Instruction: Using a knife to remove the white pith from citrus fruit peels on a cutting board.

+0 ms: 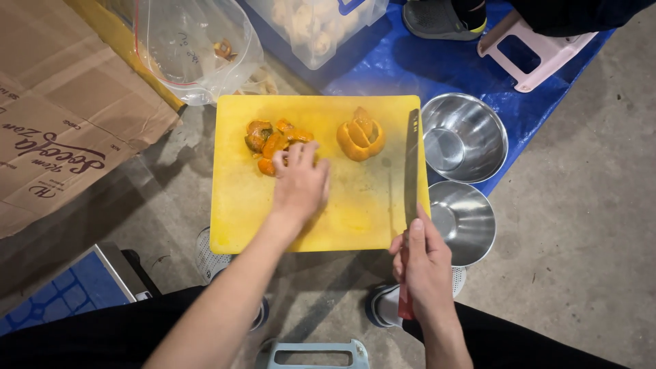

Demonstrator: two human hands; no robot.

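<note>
Our left hand point(299, 183) lies spread on the yellow cutting board point(239, 219), fingertips touching the cut orange pieces point(273, 140). Our right hand point(422, 263) grips the knife point(411, 164), blade flat along the board's right edge. One partly cut fruit point(361, 135) sits apart; both steel bowls point(465, 137) look empty.

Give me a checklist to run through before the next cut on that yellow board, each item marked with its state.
1. Left hand clear of the blade: ok, it rests by the fruit pieces.
2. Knife gripped by right hand: ok.
3. Peeled fruit within reach on the cutting board: ok.
4. Bowls beside the board: ok.
5. Blade sharpness: cannot tell.
</note>
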